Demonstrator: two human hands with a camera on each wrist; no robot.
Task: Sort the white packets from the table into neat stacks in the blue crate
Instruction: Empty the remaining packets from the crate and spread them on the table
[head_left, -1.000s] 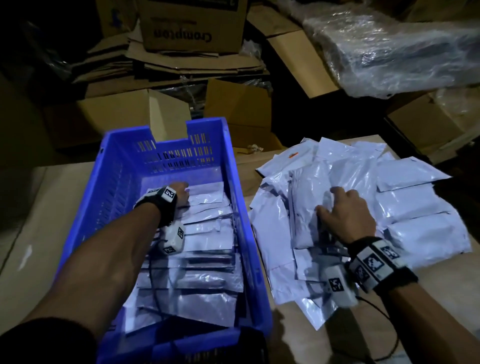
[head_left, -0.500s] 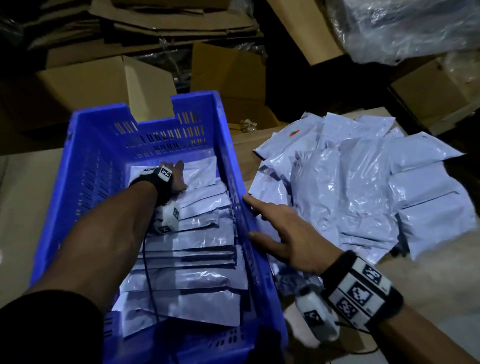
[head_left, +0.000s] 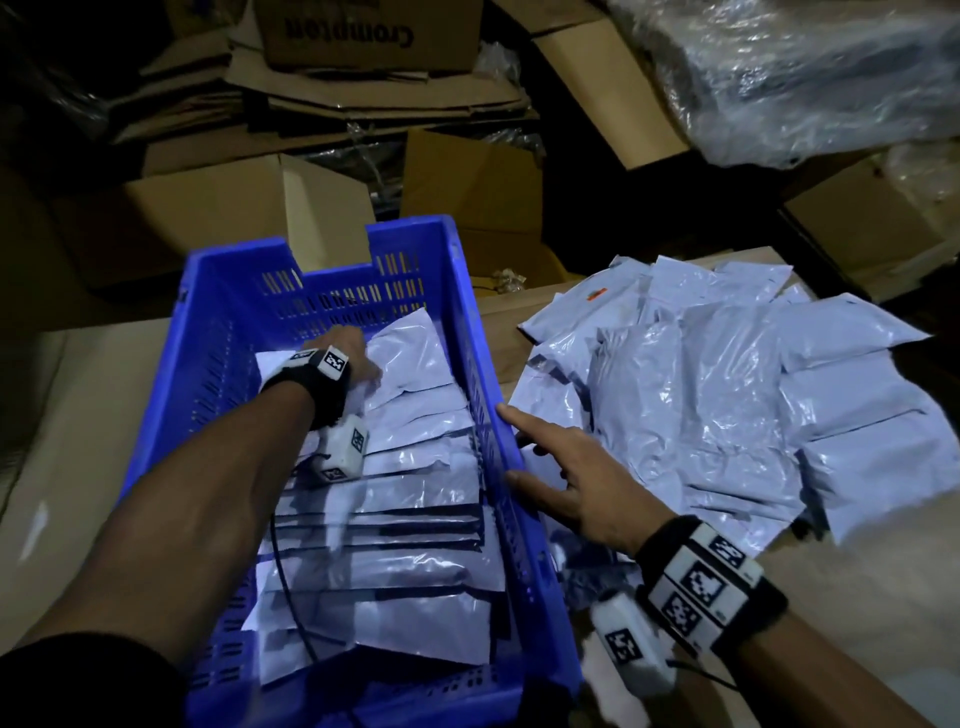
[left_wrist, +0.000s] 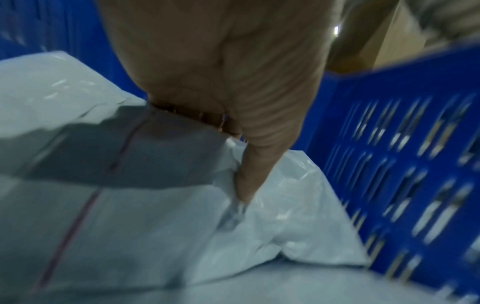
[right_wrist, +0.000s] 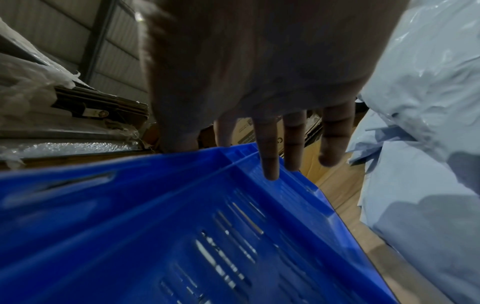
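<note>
The blue crate holds an overlapping row of white packets. At its far end my left hand pinches a white packet that leans tilted against the far wall. In the left wrist view the thumb digs into this packet while the fingers curl under its edge. My right hand is open and holds nothing. Its straight fingers lie at the crate's right rim. A loose pile of white packets covers the table to the right.
Cardboard boxes and flattened cartons stand right behind the crate. A plastic-wrapped bundle sits at the back right. Bare table shows left of the crate. Cables run from both wrist cameras.
My right hand left the packet pile and came to the crate's right rim, empty. My left hand has lifted the far packet so that it tilts up.
</note>
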